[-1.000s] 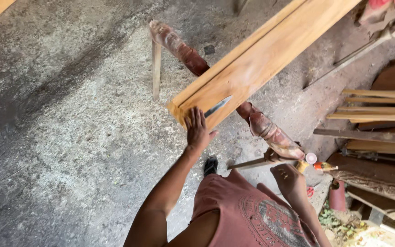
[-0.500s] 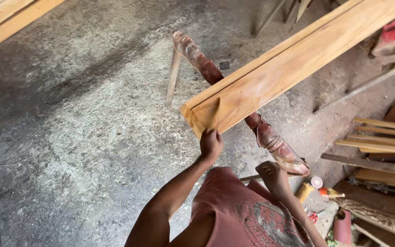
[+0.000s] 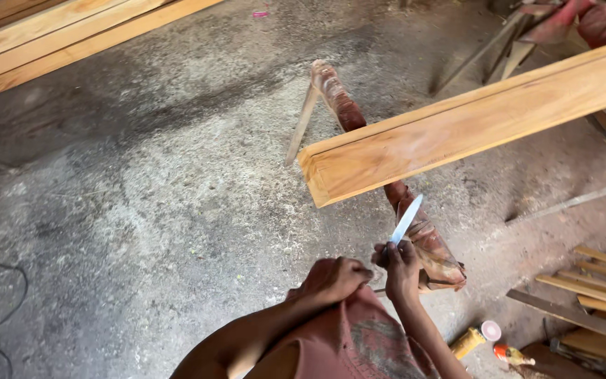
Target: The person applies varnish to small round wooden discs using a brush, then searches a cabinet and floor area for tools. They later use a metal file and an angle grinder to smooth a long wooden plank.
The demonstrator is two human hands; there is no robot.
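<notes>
Gripping a thin, pale blade (image 3: 407, 219) at its lower end, your right hand (image 3: 398, 265) has its fingers curled tight around it, and the blade angles up and to the right toward the plank. Your left hand (image 3: 332, 279) sits just beside it, fingers balled into a loose fist at the edge of your reddish shirt (image 3: 359, 344); can't tell if anything's actually inside it. The blade looks flat, narrow and whitish-blue, and its tip stops just below the near end of the long wooden plank (image 3: 471, 126), which rests across a worn, reddish sawhorse (image 3: 415, 224). Under all that is a rough grey concrete floor (image 3: 142, 196) dusted with sawdust. More planks (image 3: 50, 35) lie top left, thin wood strips (image 3: 597, 281) are stacked at the right, and a yellow bottle (image 3: 468, 342) lies near your elbow.
</notes>
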